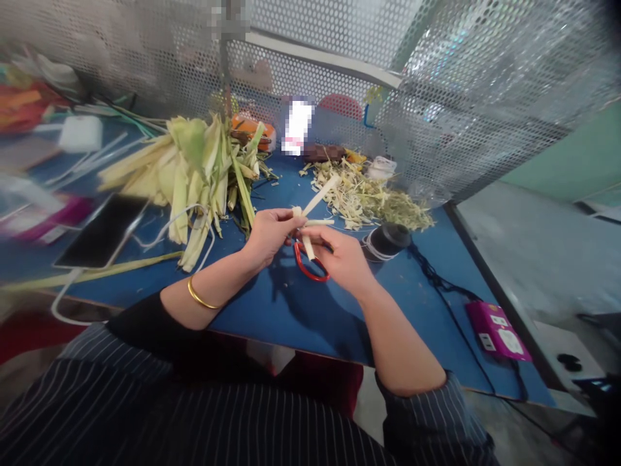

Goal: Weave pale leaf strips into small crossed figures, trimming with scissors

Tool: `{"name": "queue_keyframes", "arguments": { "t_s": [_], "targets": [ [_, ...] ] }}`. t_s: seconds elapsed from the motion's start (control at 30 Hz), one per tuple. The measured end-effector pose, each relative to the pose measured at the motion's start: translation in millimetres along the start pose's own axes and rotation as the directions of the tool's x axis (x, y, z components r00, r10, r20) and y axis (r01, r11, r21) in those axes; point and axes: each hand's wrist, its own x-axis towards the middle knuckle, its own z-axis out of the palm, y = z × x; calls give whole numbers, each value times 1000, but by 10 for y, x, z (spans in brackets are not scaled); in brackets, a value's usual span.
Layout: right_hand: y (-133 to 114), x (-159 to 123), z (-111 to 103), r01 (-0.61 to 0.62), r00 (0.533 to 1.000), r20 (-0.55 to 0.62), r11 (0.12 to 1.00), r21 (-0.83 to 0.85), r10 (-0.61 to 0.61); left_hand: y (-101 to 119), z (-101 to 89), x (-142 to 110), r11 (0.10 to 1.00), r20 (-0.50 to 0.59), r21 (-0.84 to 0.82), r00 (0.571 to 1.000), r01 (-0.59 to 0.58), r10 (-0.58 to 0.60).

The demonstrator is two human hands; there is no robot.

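My left hand [272,234] is closed in a pinch on pale corn husk strips [320,196] that cross one another; one points up to the right, a shorter one sideways. My right hand [339,254] is closed at the lower side of the same strips, its fingertips meeting the left ones. One strip end hangs below the fingers. A red scissors handle [312,272] shows just under my right hand; its blades are hidden, and I cannot tell whether it is held or lies on the table. A dark spool of thread [388,241] stands right of my right hand.
Corn husks [189,168] are piled at the left on the blue table [301,317]. Husk scraps [359,194] lie at the back right. A phone [101,230] with a white cable lies left. A magenta box [499,331] sits right, near black cords. Perforated metal mesh [315,71] stands behind.
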Motion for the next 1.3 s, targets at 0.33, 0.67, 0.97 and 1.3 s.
{"name": "queue_keyframes", "arguments": {
  "t_s": [0.33, 0.67, 0.97, 1.3],
  "targets": [
    [41, 17, -51, 82, 941, -193, 739, -669, -279, -103, 42, -78, 962, 283, 244, 958, -125, 52],
    [107, 30, -3, -251, 933, -349, 862, -441, 93, -20, 85, -116, 987, 296, 158, 953, 13, -60],
    [101, 18, 73, -306, 888, -411, 931, -199, 204, -69, 115, -102, 991, 151, 48, 980, 121, -127],
    [221, 65, 86, -395, 848, -358, 917, 63, 390, -157, 99, -82, 995, 130, -16, 987, 97, -94]
  ]
}}
